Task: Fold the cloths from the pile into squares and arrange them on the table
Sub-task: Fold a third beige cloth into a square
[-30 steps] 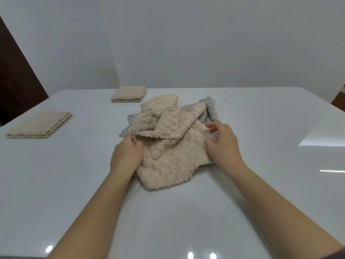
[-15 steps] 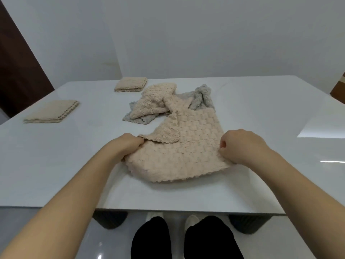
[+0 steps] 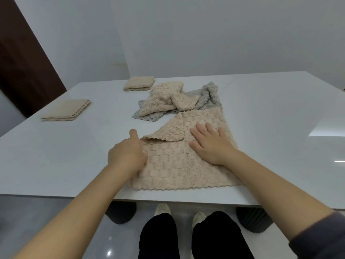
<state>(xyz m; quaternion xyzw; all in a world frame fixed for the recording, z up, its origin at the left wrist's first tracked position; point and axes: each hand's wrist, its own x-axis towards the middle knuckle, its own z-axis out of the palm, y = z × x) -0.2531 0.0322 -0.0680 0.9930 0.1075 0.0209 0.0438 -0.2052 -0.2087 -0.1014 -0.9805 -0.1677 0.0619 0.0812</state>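
Cloth in work: the beige cloth (image 3: 177, 165) lies spread on the near part of the table (image 3: 270, 113), its scalloped near edge just inside the table's near edge
Flap: the cloth's far-left corner is flopped back onto its own top face as a triangular flap (image 3: 168, 131), so the sheet is not yet fully flat
Right hand: the right hand (image 3: 209, 144) lies palm down on the cloth right of centre, fingers straight and spread, pressing the fabric to the table just right of the flap
Left hand: the left hand (image 3: 125, 157) sits at the cloth's left edge with the thumb pointing far, toward the flap's tip; the back of the hand hides the fingers, so I cannot tell whether they pinch the edge or only rest on it
Pile: the pile (image 3: 164, 101) lies just beyond, a crumpled beige piece on top of a grey cloth (image 3: 209, 96); the spread cloth's far edge touches it
Finished squares: two folded squares sit to the left, well apart, one far (image 3: 139, 84) and one further left (image 3: 67, 110)
Handling: likely light, plush and limp, with no stiffness to hold a crease; on the glossy top it may slide as a whole unless pinned
Where to take hold: probably the flap's tip, drawn out far-left while the right palm anchors; then two corners of one edge for each fold
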